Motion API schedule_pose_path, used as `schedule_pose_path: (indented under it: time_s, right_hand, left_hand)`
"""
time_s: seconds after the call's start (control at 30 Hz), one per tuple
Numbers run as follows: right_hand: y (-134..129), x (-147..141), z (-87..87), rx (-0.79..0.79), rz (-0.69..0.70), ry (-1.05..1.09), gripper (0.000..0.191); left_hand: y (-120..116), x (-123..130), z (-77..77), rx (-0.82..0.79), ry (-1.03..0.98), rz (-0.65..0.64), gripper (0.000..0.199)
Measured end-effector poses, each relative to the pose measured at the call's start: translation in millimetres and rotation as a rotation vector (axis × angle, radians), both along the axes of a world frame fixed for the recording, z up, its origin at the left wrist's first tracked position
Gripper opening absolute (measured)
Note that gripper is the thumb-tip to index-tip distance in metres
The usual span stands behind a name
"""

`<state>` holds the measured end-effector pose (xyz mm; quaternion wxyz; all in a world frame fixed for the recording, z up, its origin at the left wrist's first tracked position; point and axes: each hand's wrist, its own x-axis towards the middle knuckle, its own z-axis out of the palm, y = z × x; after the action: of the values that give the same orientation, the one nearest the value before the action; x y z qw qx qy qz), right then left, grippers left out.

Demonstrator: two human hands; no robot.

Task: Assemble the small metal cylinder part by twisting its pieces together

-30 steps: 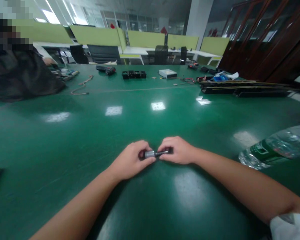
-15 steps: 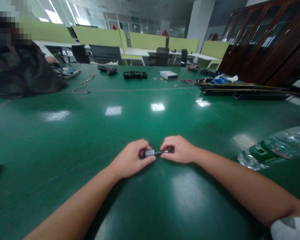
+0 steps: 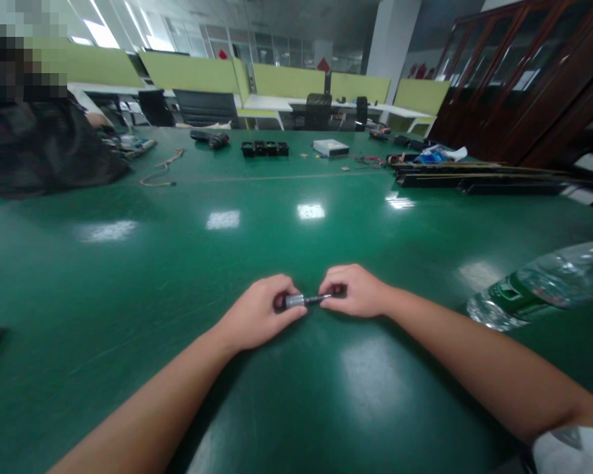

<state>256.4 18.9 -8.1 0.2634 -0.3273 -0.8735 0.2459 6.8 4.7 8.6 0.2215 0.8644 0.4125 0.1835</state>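
Note:
Between my two hands lies a small silver cylinder with a thin dark shaft [image 3: 295,301], level and just above or on the green tabletop; its exact kind is too small to make out. My left hand [image 3: 263,315] is closed round the silver cylinder at its left end, thumb along the near side. The fingers of my right hand [image 3: 354,291] pinch the right end of the thin shaft. A short dark stretch of shaft shows between the fingertips. My palms hide both ends.
A large clear bottle with a green label [image 3: 528,293] lies at the right. Along the far side are black strips [image 3: 479,178], a silver box [image 3: 331,147], a black module [image 3: 265,149] and a cable [image 3: 163,172]. A person in dark clothing [image 3: 44,145] is at the left.
My right hand has shifted very slightly away from me and to the right, still pinching the shaft. The left hand keeps its grip. The whole view has moved a little.

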Motion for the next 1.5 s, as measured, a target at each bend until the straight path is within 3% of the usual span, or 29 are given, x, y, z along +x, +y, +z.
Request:
schedule_pose_path:
  time_s: [0.67, 0.9, 1.13, 1.3, 1.5]
  right_hand:
    - [18, 24, 0.8, -0.074, -0.066, 0.021, 0.007]
    - [11, 12, 1.5, -0.051, 0.023, 0.011, 0.007]
    - [7, 3, -1.1, 0.025, -0.062, -0.008, 0.006]
    - [4, -2, -0.1, 0.04, -0.051, -0.016, 0.006]
    - [-2, -9, -0.6, 0.021, 0.046, 0.024, 0.026]
  left_hand:
    - [0, -1, 0.9, -0.007, -0.015, 0.013, 0.025]
    - [1, -1, -1.2, -0.012, -0.019, 0.009, 0.024]
    - [2, -2, 0.8, -0.033, -0.042, 0.012, 0.024]
    - [2, -1, -0.3, -0.02, -0.047, 0.022, 0.022]
    - [2, -1, -2.2, -0.002, -0.082, 0.005, 0.02]
